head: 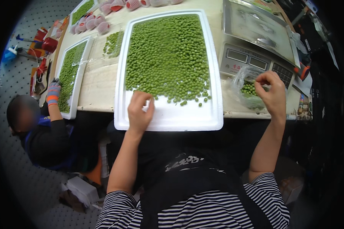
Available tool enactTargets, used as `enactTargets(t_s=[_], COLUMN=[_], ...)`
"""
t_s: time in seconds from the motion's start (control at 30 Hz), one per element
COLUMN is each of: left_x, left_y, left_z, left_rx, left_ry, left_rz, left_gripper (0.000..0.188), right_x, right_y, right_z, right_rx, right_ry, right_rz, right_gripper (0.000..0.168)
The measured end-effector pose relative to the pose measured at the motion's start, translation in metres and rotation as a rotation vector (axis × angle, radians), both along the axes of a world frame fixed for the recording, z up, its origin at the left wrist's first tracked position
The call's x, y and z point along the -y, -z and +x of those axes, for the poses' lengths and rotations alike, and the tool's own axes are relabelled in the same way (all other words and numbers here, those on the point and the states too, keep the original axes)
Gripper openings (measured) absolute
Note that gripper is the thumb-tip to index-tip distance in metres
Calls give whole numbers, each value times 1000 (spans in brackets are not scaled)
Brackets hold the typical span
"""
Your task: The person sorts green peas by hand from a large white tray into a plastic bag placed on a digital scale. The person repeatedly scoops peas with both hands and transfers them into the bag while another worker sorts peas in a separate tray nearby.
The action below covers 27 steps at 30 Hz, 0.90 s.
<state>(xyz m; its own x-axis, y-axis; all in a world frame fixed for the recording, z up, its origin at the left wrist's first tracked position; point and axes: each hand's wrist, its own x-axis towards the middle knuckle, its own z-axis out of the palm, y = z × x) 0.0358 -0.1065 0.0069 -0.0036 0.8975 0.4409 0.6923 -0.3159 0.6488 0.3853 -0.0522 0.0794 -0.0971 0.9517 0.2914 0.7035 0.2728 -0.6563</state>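
Note:
A white foam tray (pixel 215 86) lies before me, its far and middle parts covered with loose green peas (pixel 169 51). Over the near left part of this tray is my left hand (pixel 140 110), fingers curled beside the lowest peas; whether it pinches any cannot be made out. My right hand (pixel 271 90) is above the right side of a clear plastic bag (pixel 238 83) that holds green peas (pixel 248 88). Thumb and fingertips come close together there, and whatever may be between them is hidden. The bag rests on the table just in front of a weighing scale.
A metal-topped scale (pixel 229 68) stands at the right. At the left, a person's gloved hand (pixel 54 91) touches another foam tray (pixel 84 54) of peas. Between the trays lies a clear plastic container (pixel 114 44) with peas. Fruit in foam nets (pixel 103 27) sits farther back.

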Motion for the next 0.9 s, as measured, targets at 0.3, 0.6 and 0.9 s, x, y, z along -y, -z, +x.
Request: enactTargets(t_s=[0.3,0.6,0.9], left_x=[-8,15,-5], left_y=[-6,5,3], left_z=[76,-1,-28], left_rx=[-134,-264,-182], left_ry=[314,-173,-205], left_rz=[-43,-153,-500], left_gripper=[19,39,47], right_x=[21,34,-6], right_y=[15,51,55], right_z=[9,-103,-165], right_rx=[95,191,553], right_ry=[104,-341,-324], right_rz=[-20,-177,-344], right_gripper=[11,54,88])
